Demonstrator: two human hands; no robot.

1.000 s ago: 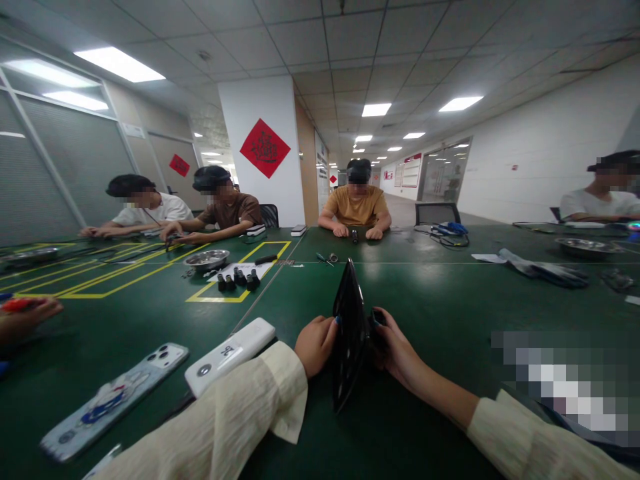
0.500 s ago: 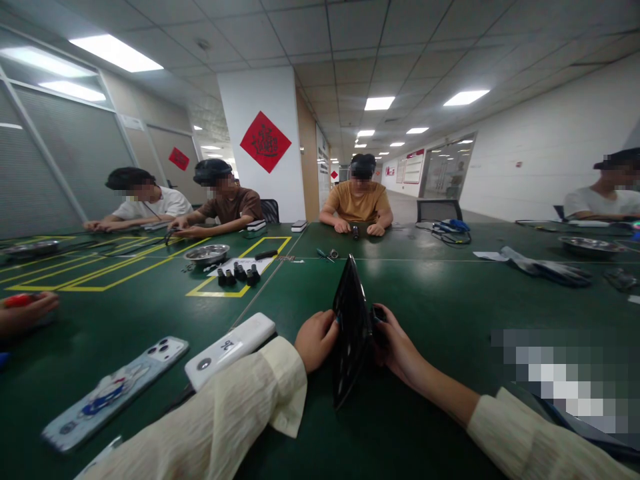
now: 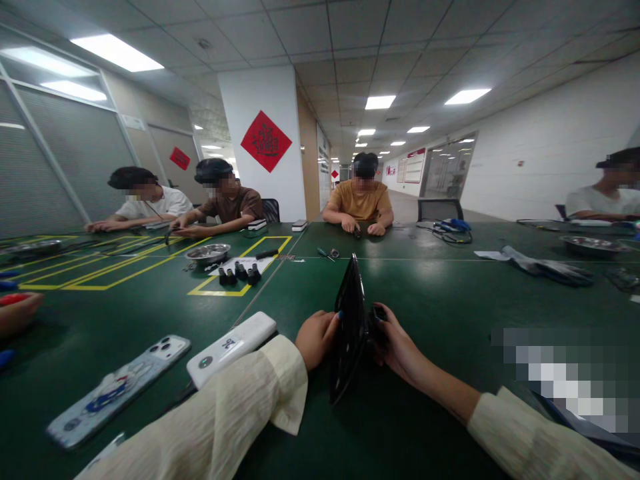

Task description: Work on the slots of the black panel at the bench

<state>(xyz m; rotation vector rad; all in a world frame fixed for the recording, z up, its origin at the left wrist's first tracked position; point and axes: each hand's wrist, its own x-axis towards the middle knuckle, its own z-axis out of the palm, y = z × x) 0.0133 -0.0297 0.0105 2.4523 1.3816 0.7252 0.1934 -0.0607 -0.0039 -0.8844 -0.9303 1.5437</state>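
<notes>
Near the middle of the table a thin, glossy black panel (image 3: pixel 349 340) stands on edge, seen almost side-on and leaning a little. My left hand (image 3: pixel 316 339) grips its left face, the thumb lying on the surface and the other fingers hidden. On the panel's right side, my right hand (image 3: pixel 395 343) is closed round a small dark piece (image 3: pixel 379 320). Whether that piece is joined to the panel I cannot tell. Beside my left forearm lie a white power bank (image 3: pixel 233 348) marked 26 and a phone (image 3: pixel 123 390) in a patterned case.
Several black cone-shaped parts (image 3: pixel 240 272) stand inside a yellow taped outline beyond my left hand, near a metal bowl (image 3: pixel 207 253). Gloves (image 3: pixel 543 265) and another bowl (image 3: pixel 595 245) lie at right. Co-workers sit round the green table (image 3: pixel 440 293); one hand (image 3: pixel 20 315) shows at far left.
The panel has tilted slightly, its lower edge shifting left. Both my hands keep their places. At far left, the co-worker's hand with the red thing has moved outward.
</notes>
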